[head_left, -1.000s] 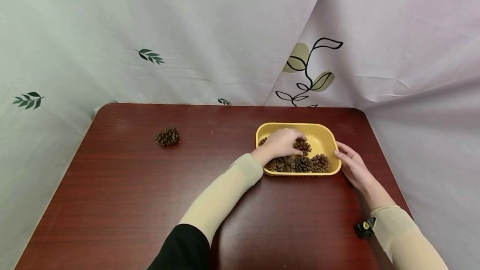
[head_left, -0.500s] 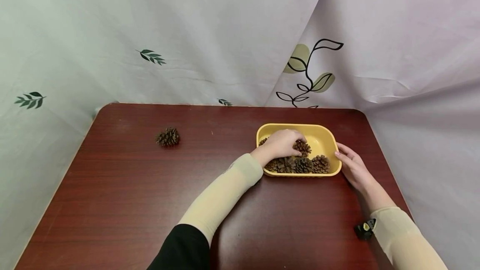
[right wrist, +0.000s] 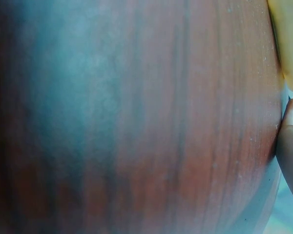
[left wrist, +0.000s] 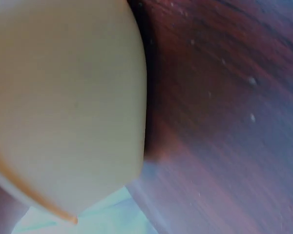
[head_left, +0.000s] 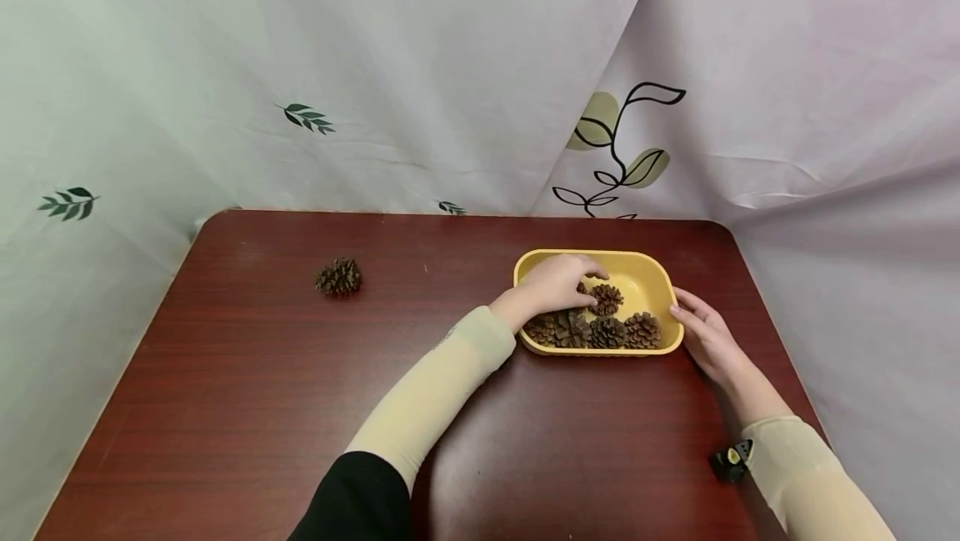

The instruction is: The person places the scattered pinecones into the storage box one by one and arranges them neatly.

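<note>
A yellow plastic tray (head_left: 651,278) with rounded corners stands at the back right of the table and holds several brown pine cones. My left hand (head_left: 553,283) reaches over its left side, thumb and fingers spread beside one pine cone (head_left: 607,300), the thumb tip right at its edge. Part of another cone shows under that palm. Along the tray's front wall sit more cones, among them a pine cone (head_left: 642,330) at the right. My right hand (head_left: 708,333) rests against the tray's right end, fingers nearly straight. The left wrist view is mostly filled by the tray's outer wall (left wrist: 68,97).
A single pine cone (head_left: 338,277) lies at the back left of the dark red wooden table (head_left: 262,408). Behind the table hangs a pale cloth (head_left: 420,66) with leaf prints. A small black device (head_left: 729,462) sits at my right wrist.
My left hand has let go of the pine cone in the tray and drawn back slightly to the left. The cone stays where it was. My right hand has kept its place.
</note>
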The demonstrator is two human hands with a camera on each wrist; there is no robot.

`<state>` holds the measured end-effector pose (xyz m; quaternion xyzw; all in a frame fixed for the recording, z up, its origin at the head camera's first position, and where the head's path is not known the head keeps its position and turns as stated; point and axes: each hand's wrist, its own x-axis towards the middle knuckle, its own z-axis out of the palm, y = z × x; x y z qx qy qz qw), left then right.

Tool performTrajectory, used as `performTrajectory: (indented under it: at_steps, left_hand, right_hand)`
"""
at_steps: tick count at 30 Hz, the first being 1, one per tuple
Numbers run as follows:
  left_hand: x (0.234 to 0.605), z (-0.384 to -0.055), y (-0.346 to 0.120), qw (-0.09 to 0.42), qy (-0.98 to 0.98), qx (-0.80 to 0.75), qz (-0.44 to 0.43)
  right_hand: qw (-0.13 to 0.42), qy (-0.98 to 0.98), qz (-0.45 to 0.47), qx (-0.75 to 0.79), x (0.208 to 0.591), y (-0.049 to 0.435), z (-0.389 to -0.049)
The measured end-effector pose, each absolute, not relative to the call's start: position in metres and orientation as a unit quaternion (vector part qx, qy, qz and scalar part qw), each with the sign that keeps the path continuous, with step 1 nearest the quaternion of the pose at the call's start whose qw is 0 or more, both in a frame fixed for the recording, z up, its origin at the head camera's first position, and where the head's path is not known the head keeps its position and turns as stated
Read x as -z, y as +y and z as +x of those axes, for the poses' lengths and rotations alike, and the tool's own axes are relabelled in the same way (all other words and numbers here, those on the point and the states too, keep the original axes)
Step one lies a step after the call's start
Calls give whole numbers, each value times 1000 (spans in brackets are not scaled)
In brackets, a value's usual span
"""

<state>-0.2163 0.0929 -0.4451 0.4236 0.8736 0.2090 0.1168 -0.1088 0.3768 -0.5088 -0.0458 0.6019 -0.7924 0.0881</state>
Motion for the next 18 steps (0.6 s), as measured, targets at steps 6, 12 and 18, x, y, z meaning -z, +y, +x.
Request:
performTrajectory:
  at_steps: [6,12,18]
  left_hand:
    - [441,-219,77,99,872,-239,417]
    - [438,-223,53,77,872,-257,410]
    - [432,-228,29,66,875,-283,387]
  right_hand:
    - [87,597,-47,796,509,376,-109]
    - [85,597,-48,797,509,377,-109]
    - [90,600,-48,793,508,378,-110]
